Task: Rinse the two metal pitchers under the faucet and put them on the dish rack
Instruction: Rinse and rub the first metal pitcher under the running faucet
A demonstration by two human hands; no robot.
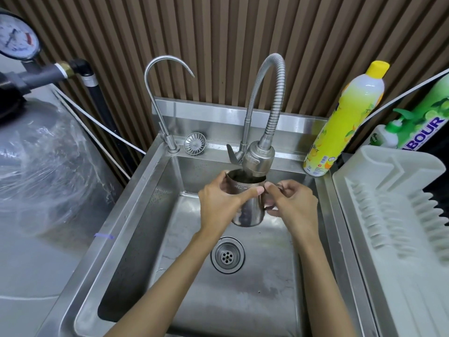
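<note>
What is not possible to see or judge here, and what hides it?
1. Only one pitcher shows in the head view; the other is out of frame.
2. Its handle: mostly covered by the right hand.
3. Water flow: the faucet head blocks the pitcher's mouth.
4. Green soap package: cut off by the right edge.

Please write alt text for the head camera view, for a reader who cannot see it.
A left hand and a right hand hold a metal pitcher under the flexible faucet, over a stainless steel sink. A white dish rack stands to the right.
</note>
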